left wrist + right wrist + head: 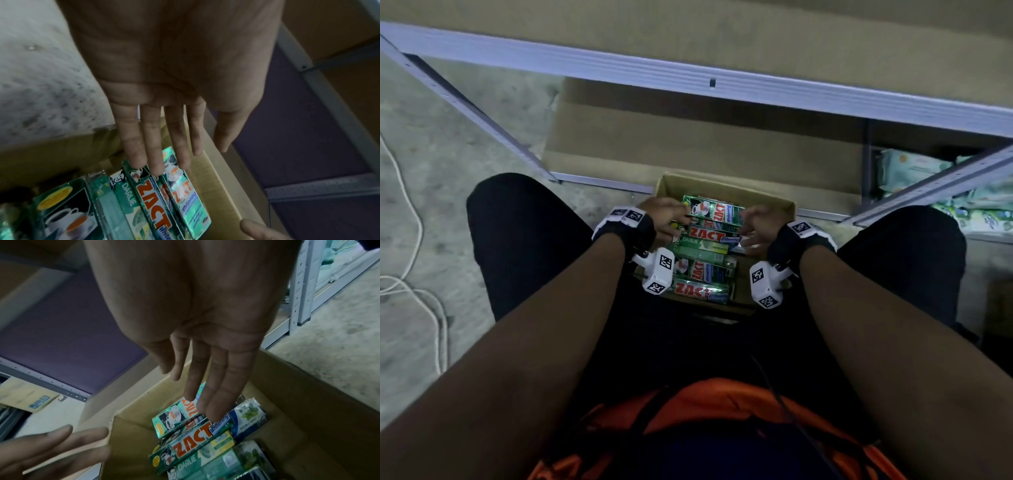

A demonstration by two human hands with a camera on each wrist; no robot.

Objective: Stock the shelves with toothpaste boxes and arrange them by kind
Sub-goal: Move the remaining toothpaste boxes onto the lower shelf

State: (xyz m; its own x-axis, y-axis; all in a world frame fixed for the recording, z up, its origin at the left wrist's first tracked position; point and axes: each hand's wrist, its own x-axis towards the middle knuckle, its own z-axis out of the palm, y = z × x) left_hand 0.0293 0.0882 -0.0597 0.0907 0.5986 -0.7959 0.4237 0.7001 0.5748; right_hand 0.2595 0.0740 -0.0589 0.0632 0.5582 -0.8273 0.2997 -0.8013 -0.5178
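Observation:
An open cardboard carton (729, 192) sits on the floor between my knees, filled with toothpaste boxes: green Zact whitening boxes (714, 209), a Darlie box (700, 245) and a blue Double Mint box (247, 417). My left hand (666, 219) reaches over the carton's left side with straight fingers (156, 155) just above the ends of the Zact boxes (153, 199). My right hand (756, 226) hovers over the right side, fingers (216, 395) straight and pointing down at a Zact box (193, 438). Neither hand holds anything.
A metal shelf rail (688, 78) crosses in front of me, with bare brown shelf boards (705, 137) above and below it. Packs of wipes (914, 171) lie on the neighbouring shelf at right. A white cord (410, 260) trails on the concrete floor at left.

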